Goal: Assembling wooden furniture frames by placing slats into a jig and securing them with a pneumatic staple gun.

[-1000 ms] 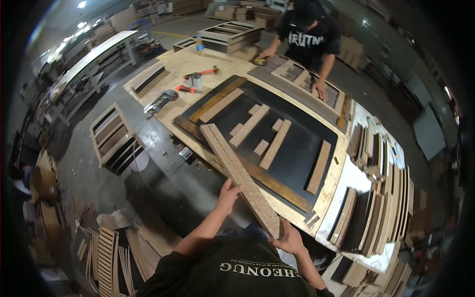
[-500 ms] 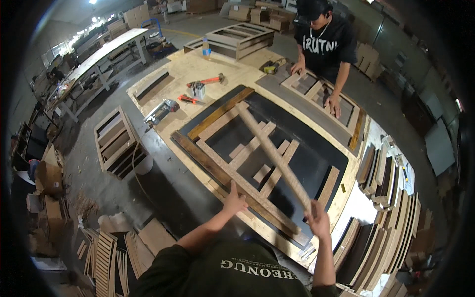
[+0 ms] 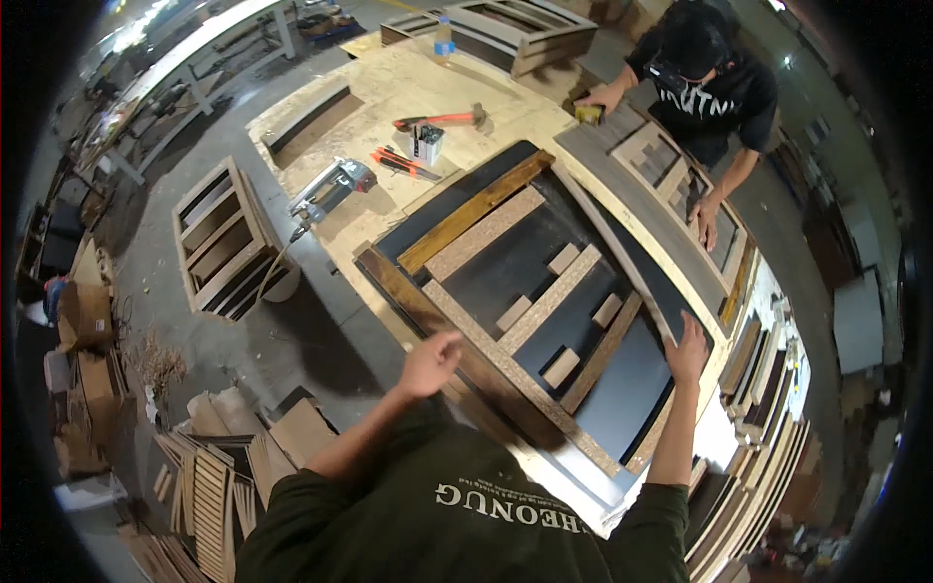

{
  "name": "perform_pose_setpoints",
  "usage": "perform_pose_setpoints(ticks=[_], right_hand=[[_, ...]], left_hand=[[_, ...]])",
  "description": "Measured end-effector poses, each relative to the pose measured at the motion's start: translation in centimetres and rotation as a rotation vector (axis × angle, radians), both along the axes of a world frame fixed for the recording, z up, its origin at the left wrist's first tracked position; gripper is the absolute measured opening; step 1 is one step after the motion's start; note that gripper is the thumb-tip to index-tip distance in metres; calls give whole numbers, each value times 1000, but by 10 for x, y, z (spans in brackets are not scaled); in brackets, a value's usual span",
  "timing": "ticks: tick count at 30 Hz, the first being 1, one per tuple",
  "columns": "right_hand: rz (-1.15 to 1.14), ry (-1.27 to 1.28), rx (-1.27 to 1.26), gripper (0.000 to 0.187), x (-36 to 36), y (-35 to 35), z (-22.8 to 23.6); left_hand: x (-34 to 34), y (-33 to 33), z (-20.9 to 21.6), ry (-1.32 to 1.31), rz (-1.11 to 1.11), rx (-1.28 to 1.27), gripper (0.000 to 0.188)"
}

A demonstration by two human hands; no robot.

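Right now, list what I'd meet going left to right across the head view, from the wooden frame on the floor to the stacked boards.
Wooden frame on the floor, nail gun, left hand, long narrow strip, right hand, stacked boards.

Tabletop (image 3: pixel 403 89) mid-frame before you
Your strips (image 3: pixel 486 231) lie on its panel (image 3: pixel 632 379); nail gun (image 3: pixel 333 189) and hammer (image 3: pixel 442 120) sit upper left of that, stacked boards (image 3: pixel 753 491) lower right.

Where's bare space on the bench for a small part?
Pale plywood bench: bare between the blue-labelled clear bottle and orange-handled hammer. Crowded: black rectangular panel, bearing speckled particleboard strips and small tan blocks.
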State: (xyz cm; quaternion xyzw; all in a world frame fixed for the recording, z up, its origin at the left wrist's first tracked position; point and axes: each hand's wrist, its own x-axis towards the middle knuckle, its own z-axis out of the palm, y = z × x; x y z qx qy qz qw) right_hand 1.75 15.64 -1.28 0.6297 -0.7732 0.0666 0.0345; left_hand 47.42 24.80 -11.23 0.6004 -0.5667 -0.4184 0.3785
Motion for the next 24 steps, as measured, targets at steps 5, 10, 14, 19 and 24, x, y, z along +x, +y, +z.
perform_pose_setpoints(ticks=[5, 10, 14, 19, 24], right_hand=[[147, -628, 238, 39, 137, 61, -10], [-56, -430, -107, 50, 198, 155, -57], [-234, -341, -223, 45, 185, 192, -83], [-266, -456, -169, 34, 189, 182, -78], [-245, -435, -200, 32, 206, 177, -78]], left_hand=[[55, -62, 21, -528, -276, -492, 36], [53, -96, 21, -647, -657, -560, 41], [45, -126, 15, -608, -783, -570, 33], [55, -143, 21, -700, -924, -521, 32], [69, -144, 37, -702, -908, -547, 28]])
